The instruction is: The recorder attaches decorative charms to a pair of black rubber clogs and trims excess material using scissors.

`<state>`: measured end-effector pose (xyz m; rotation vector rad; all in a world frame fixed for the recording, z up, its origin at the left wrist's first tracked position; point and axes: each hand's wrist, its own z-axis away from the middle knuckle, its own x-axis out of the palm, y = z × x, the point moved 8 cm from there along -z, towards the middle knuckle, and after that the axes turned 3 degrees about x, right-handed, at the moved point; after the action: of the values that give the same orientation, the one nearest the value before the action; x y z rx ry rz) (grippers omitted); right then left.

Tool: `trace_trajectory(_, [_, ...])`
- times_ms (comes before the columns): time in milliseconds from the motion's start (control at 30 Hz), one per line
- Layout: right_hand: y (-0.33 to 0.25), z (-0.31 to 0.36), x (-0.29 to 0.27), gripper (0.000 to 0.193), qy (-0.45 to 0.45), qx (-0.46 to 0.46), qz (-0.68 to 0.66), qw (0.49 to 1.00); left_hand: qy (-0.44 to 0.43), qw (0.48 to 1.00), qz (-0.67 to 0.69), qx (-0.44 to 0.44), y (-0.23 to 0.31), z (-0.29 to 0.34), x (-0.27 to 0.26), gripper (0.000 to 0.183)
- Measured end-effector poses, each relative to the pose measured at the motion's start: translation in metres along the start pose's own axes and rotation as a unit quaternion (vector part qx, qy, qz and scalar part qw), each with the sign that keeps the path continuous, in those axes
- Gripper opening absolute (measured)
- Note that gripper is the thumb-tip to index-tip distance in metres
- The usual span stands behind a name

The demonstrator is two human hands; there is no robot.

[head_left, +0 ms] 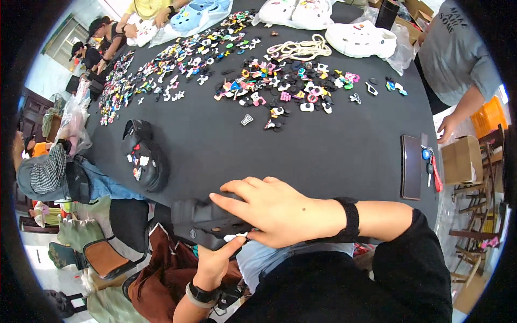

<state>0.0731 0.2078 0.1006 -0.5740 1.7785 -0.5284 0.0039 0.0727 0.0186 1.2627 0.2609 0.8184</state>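
A black clog (pixel 196 215) is between my hands at the table's near edge. My left hand (pixel 214 264) is closed on it from below, its thumb up against a small white shoe charm (pixel 235 236) on the clog. Over the top of the clog lies my right hand (pixel 274 210), fingers bent across it and thumb beside the same charm. The fingers under the clog are hidden. Beyond it to the left, a second black clog (pixel 144 156) rests on the table with several charms fixed in its upper.
Loose colourful charms (pixel 291 86) spread over the dark table (pixel 237 151), with cord (pixel 301 48) behind them. White clogs (pixel 361 40) and a blue clog (pixel 196 16) stand at the far side. A phone (pixel 411 167) and keys (pixel 431 167) lie at right. Other people work around the table.
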Motion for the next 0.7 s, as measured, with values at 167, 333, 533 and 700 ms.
trace_trajectory(167, [-0.006, 0.002, 0.007, 0.069, -0.005, 0.006, 0.021, 1.0, 0.043, 0.999, 0.028, 0.001, -0.009, 0.008, 0.002, 0.05])
trace_trajectory(333, [-0.003, 0.002, 0.011, 0.069, -0.012, 0.021, 0.027, 0.999, 0.063, 0.998, 0.016, 0.011, -0.012, 0.006, 0.001, 0.054])
trace_trajectory(533, [-0.002, 0.001, 0.01, 0.065, 0.007, 0.028, 0.033, 0.999, 0.127, 0.992, 0.027, 0.001, -0.01, 0.008, 0.003, 0.06])
trace_trajectory(700, [-0.001, 0.001, 0.006, 0.063, 0.046, 0.033, 0.02, 0.998, 0.152, 0.987, 0.04, -0.014, -0.017, 0.009, -0.003, 0.065])
